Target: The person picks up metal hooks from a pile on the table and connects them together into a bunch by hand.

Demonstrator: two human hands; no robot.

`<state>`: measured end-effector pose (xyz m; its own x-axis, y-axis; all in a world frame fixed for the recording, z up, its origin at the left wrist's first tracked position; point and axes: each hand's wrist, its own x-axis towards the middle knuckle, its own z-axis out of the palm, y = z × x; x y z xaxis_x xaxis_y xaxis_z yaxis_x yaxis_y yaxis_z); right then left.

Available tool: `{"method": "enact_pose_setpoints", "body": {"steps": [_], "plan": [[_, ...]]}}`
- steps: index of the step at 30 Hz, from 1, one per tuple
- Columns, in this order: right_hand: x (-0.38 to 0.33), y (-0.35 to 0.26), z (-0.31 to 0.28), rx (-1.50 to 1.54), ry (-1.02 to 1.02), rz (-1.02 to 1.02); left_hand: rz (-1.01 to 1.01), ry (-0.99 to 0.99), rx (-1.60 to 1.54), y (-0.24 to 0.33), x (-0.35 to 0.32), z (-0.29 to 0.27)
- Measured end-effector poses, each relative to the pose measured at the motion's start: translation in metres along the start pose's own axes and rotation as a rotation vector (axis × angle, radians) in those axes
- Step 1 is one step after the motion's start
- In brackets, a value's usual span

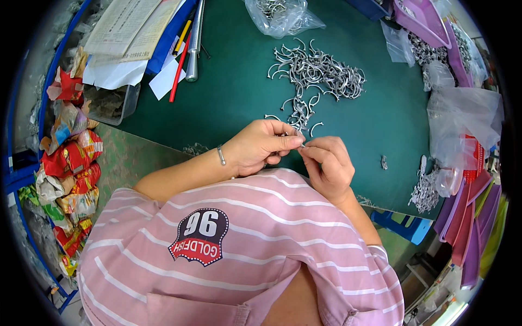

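Note:
Both my hands meet near the front edge of the green table. My left hand (266, 144) is closed, thumb and forefinger pinching a small metal piece that mostly hides between the fingers. My right hand (328, 163) pinches at the same spot, its fingertips touching the left thumb's tip; what it grips is too small to name. Just beyond the hands lies a loose trail of curved silvery metal pieces (300, 112), running back to a larger heap of the same C-shaped pieces (321, 70).
A clear bag of metal parts (283, 16) sits at the back. Left are papers (130, 27), a red pen (180, 70), a metal rod (194, 49) and a plastic tub (117, 106). At right lie a small metal pile (425, 193), a lone piece (384, 162) and a purple bin (424, 23).

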<state>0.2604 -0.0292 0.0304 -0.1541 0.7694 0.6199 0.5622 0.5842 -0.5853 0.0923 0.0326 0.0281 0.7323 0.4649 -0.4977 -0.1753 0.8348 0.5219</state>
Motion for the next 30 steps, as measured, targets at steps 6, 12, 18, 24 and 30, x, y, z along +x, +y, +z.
{"method": "enact_pose_setpoints", "body": {"steps": [6, 12, 18, 24, 30], "plan": [[0.004, 0.007, -0.006, -0.235, -0.101, 0.327, 0.158, 0.12, 0.261, -0.001, -0.002, -0.001], [-0.005, 0.027, -0.011, -0.281, -0.211, 0.392, 0.14, 0.065, 0.072, 0.006, -0.002, -0.002], [-0.004, 0.022, -0.022, 0.678, -0.032, 0.815, 0.129, -0.051, -0.119, 0.006, -0.001, -0.009], [-0.009, 0.014, -0.013, 1.011, -0.091, 0.805, 0.131, -0.075, 0.054, 0.001, 0.005, 0.003], [0.016, 0.018, -0.002, 0.056, -0.119, 0.524, 0.222, -0.078, -0.168, 0.013, -0.004, -0.009]]}}
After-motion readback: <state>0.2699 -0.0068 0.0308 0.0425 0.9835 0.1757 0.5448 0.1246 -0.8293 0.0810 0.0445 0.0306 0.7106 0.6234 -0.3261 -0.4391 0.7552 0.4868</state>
